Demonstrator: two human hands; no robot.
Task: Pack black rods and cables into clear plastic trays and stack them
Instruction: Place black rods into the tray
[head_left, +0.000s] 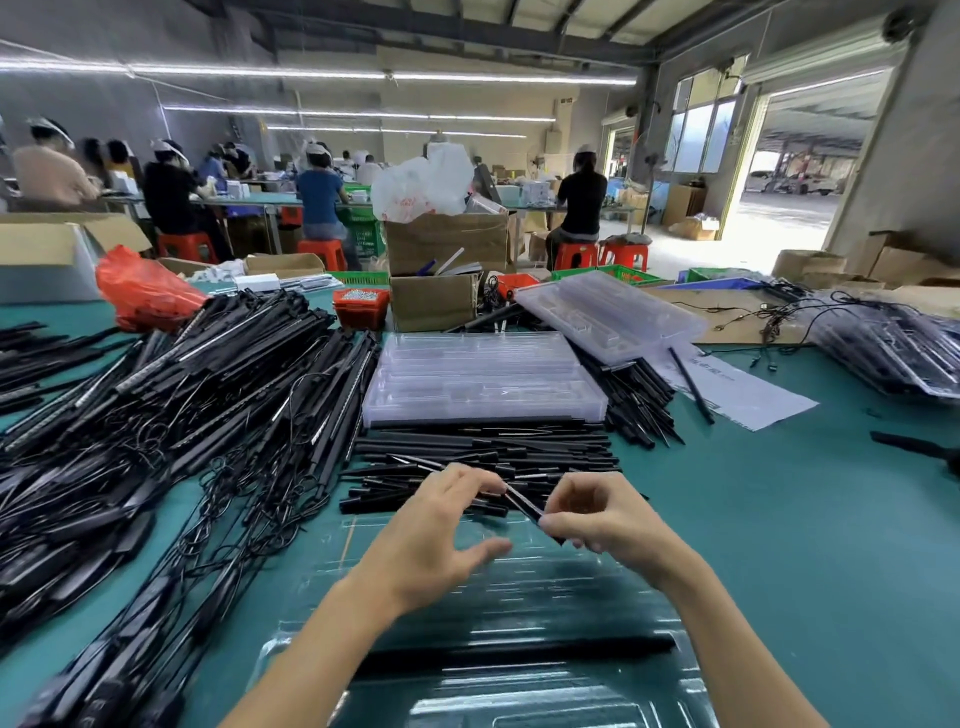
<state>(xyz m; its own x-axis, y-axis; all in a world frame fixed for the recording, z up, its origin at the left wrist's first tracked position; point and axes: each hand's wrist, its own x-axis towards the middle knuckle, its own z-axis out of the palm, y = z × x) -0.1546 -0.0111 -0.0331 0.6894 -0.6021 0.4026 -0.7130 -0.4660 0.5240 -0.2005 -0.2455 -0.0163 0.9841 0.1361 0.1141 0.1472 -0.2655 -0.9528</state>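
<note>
Nearest tray: our clear plastic tray (483, 670) lies on the green tabletop (810, 545) below our wrists, with one long black rod (519, 649) seated across it.
Grip: our right hand (597, 519) pinches a thin black rod (524, 506); our left hand (441, 530) meets its far end with fingertips, thumb spread loose.
Supply: short rods (483, 457) are heaped just beyond our hands; cabled rods (182, 415) sprawl to the left.
Stack: empty trays (483, 384) wait behind.
Risk: we judge the thin rod could slip from so light a pinch and drop among the heap.
Risk two: a rod laid crooked may ride up on the tray's ridges and spoil the stacking.
</note>
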